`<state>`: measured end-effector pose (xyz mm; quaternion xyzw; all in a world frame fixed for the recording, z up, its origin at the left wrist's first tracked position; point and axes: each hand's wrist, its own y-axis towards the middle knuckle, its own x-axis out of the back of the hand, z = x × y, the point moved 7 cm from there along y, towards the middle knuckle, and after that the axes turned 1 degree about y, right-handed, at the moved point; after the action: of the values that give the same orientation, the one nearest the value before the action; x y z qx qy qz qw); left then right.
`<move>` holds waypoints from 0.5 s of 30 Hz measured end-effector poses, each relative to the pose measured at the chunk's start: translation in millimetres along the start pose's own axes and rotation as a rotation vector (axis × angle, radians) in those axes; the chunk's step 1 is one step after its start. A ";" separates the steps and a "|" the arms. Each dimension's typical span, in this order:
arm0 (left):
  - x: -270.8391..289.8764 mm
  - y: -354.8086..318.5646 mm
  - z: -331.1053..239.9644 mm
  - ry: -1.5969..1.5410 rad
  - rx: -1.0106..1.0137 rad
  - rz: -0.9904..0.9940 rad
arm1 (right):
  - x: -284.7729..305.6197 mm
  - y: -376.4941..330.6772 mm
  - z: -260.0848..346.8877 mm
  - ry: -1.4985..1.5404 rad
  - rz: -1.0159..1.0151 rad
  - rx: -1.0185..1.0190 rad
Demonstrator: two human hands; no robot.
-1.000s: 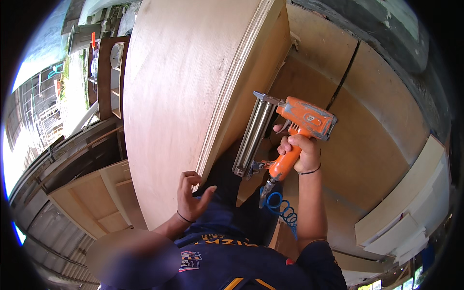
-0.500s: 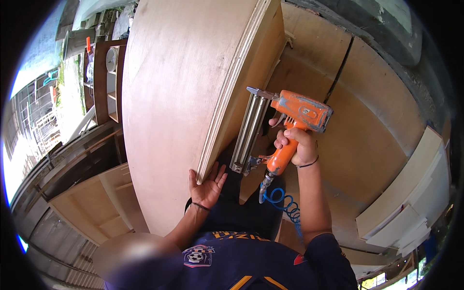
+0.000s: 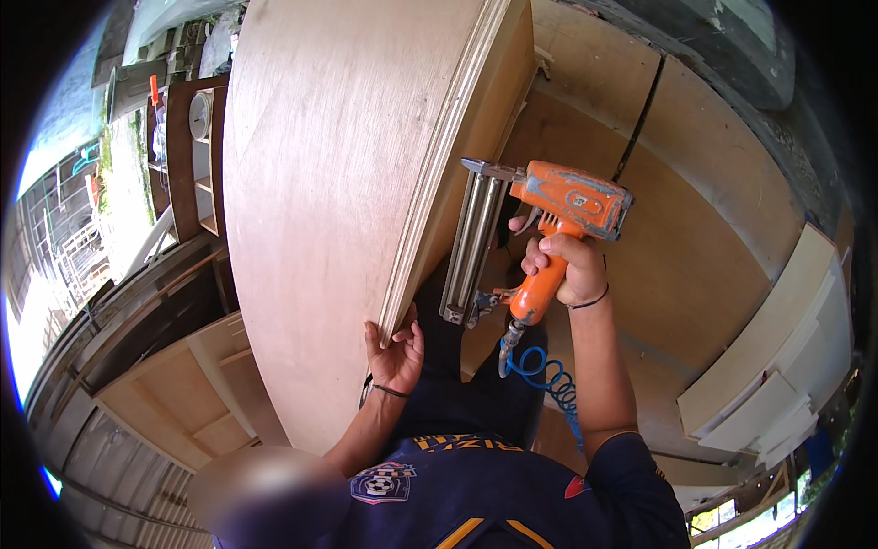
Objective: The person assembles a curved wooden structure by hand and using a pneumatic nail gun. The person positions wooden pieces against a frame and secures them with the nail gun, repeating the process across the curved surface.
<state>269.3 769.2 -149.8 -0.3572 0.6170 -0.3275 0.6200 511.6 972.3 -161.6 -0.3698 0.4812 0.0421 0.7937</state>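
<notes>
A large pale plywood panel (image 3: 329,174) stands in front of me, its layered edge (image 3: 439,183) running down toward my body. My left hand (image 3: 396,352) grips the panel's lower corner, fingers wrapped on the edge. My right hand (image 3: 560,265) holds an orange pneumatic nail gun (image 3: 558,206) by its handle. The gun's long metal magazine (image 3: 471,242) lies alongside the panel's edge. A coiled blue air hose (image 3: 549,384) hangs from the handle.
More plywood sheets (image 3: 686,210) lie on the floor to the right. A stack of pale boards (image 3: 777,366) sits at far right. Unfinished wooden cabinet frames (image 3: 183,393) stand at lower left, a dark shelf unit (image 3: 187,146) at upper left.
My left hand has risen from open air to grip the panel's lower corner. The nail gun has swung closer to the panel's edge.
</notes>
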 end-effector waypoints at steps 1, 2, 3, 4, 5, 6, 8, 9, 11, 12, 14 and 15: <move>-0.5 -0.3 0.6 0.000 0.002 0.003 | -0.2 0.0 0.0 -0.001 0.002 -0.002; -0.6 -0.6 0.8 0.001 0.006 0.006 | -1.8 0.2 0.0 -0.008 0.000 -0.005; -0.7 -1.1 0.8 0.002 0.009 0.008 | -4.9 0.5 0.4 -0.015 -0.002 -0.008; -0.8 -1.7 0.6 0.007 0.011 0.008 | -6.6 0.7 0.2 -0.021 -0.004 -0.011; -1.2 -1.8 1.2 0.012 0.014 0.008 | -6.7 1.0 0.4 -0.041 0.005 -0.009; -1.6 -1.8 1.9 0.018 0.016 0.009 | -6.3 1.3 0.2 -0.060 0.015 -0.007; -2.0 -1.1 1.5 0.045 0.005 0.002 | -6.7 1.5 0.2 -0.082 0.027 -0.005; -1.9 -1.4 0.9 0.059 -0.002 -0.003 | -7.8 1.4 0.5 -0.085 0.030 -0.006; 0.7 -2.3 -0.8 0.070 -0.004 -0.022 | -9.3 0.7 0.8 -0.077 0.032 -0.007; 2.0 -3.0 -2.0 0.078 -0.002 -0.033 | -9.8 0.3 0.7 -0.068 0.031 -0.007; 1.6 -5.1 -2.3 0.104 0.007 -0.037 | -8.7 0.0 -0.6 -0.041 0.031 -0.007; 0.9 -6.1 -1.7 0.119 0.013 -0.041 | -7.3 0.3 -1.6 -0.024 0.032 -0.006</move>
<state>267.8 765.2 -145.1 -0.3457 0.6434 -0.3647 0.5775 506.5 973.6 -156.4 -0.3641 0.4774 0.0607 0.7974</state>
